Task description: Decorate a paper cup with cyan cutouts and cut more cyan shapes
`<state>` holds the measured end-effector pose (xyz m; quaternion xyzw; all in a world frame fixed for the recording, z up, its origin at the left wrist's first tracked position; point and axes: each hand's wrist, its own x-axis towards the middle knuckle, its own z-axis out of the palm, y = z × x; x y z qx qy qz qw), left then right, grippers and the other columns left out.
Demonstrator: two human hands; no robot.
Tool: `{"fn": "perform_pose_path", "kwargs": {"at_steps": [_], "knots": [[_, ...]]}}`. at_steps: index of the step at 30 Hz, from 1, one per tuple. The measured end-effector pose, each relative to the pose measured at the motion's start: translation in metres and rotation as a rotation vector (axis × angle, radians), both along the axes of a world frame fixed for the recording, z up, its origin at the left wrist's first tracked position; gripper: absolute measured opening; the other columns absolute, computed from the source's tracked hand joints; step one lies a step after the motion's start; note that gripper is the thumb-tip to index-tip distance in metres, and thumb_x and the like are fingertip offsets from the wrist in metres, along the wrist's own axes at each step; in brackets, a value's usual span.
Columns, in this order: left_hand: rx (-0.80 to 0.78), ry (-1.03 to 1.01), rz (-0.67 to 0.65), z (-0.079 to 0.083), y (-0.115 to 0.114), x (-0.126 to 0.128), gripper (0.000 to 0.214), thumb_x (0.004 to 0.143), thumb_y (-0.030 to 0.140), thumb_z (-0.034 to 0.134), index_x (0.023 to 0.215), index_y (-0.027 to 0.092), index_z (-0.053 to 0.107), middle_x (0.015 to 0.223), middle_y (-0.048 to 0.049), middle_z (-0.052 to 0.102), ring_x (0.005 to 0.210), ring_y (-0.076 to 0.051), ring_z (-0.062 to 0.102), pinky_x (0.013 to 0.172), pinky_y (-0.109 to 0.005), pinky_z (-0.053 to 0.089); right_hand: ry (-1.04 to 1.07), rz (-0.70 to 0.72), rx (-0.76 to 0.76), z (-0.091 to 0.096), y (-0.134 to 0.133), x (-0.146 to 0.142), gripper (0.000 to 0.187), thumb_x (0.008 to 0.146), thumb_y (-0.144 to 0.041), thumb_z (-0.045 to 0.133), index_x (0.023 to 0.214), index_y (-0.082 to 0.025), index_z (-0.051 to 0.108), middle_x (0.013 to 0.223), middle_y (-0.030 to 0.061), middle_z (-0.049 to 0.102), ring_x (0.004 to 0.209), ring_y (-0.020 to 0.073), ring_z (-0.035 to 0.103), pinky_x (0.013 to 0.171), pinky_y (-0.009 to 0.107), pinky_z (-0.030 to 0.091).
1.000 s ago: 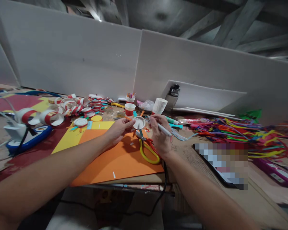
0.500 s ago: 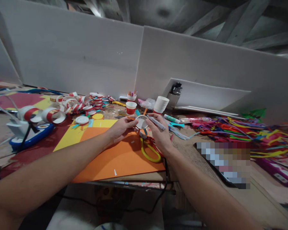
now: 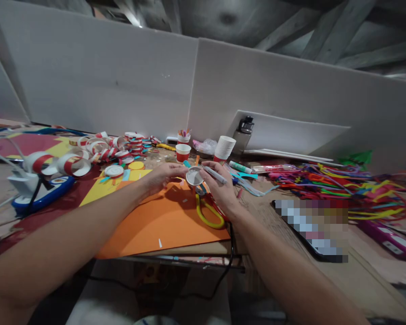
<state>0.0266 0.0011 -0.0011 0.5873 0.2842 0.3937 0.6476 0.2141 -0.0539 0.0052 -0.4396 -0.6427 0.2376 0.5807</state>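
Note:
Both of my hands meet over the far edge of an orange paper sheet. My left hand pinches a small white round cup-bottom disc with coloured paper strips stuck to it. My right hand touches the disc from the right and has a grey marker pen between its fingers. Yellow-handled scissors lie on the orange sheet just below my right hand.
Red-and-white cut cup rings pile at the left by a white and blue device. Paper cups, a dark bottle and a glue stick stand behind. Pipe cleaners and a dark tablet fill the right.
My right hand has swung the marker from pointing down-right to lying across its fingers, and closed in on the disc. The disc has tilted and shifted slightly lower.

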Motion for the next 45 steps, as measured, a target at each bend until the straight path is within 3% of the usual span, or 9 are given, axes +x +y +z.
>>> {"fn": "perform_pose_path", "kwargs": {"at_steps": [6,9,11,14,19,45], "knots": [[0.013,-0.010,0.050,-0.004,-0.001,0.003,0.030,0.068,0.040,0.076,0.080,0.013,0.070,0.082,-0.0073,0.068,0.077,-0.016,0.061,0.075,-0.030,0.044,-0.013,-0.045,0.054,0.002,0.003,0.003,0.029,0.082,-0.037,0.062,0.104,-0.018,0.060,0.090,0.0031,0.065,0.078,0.0149,0.060,0.071,0.028,0.048],[-0.035,-0.077,0.114,-0.002,-0.003,0.004,0.030,0.067,0.040,0.078,0.076,0.013,0.068,0.077,-0.0057,0.066,0.073,-0.015,0.061,0.072,-0.029,0.045,-0.023,-0.109,0.139,0.006,-0.001,0.004,0.023,0.088,-0.039,0.053,0.097,-0.019,0.061,0.080,0.0013,0.063,0.073,0.0145,0.059,0.068,0.028,0.047],[-0.073,-0.102,0.111,-0.003,-0.004,0.006,0.030,0.066,0.039,0.079,0.077,0.013,0.068,0.077,-0.0050,0.066,0.069,-0.014,0.061,0.070,-0.028,0.045,-0.046,-0.071,0.157,0.007,-0.004,0.002,0.023,0.091,-0.040,0.049,0.094,-0.020,0.060,0.076,0.0008,0.062,0.071,0.0147,0.060,0.067,0.028,0.048],[-0.101,-0.119,0.081,-0.005,-0.008,0.008,0.031,0.066,0.036,0.079,0.081,0.012,0.068,0.078,-0.0054,0.066,0.065,-0.012,0.060,0.069,-0.028,0.047,-0.093,-0.010,0.146,0.006,-0.007,-0.003,0.018,0.089,-0.038,0.053,0.094,-0.021,0.054,0.080,0.0010,0.062,0.070,0.0145,0.061,0.063,0.027,0.048],[-0.090,-0.162,0.069,-0.005,-0.013,0.011,0.029,0.067,0.034,0.078,0.081,0.011,0.067,0.075,-0.0046,0.065,0.064,-0.011,0.059,0.069,-0.028,0.048,-0.145,-0.052,0.143,0.005,-0.008,-0.006,0.018,0.086,-0.036,0.058,0.082,-0.020,0.053,0.075,-0.0002,0.060,0.067,0.0136,0.058,0.061,0.026,0.046],[-0.013,-0.175,0.094,-0.004,-0.014,0.013,0.030,0.068,0.037,0.077,0.080,0.012,0.067,0.070,-0.0016,0.061,0.062,-0.009,0.056,0.066,-0.026,0.045,-0.209,-0.090,0.199,0.006,-0.010,-0.004,0.017,0.087,-0.037,0.058,0.082,-0.020,0.055,0.072,0.0002,0.061,0.065,0.0152,0.058,0.061,0.028,0.046]]}}
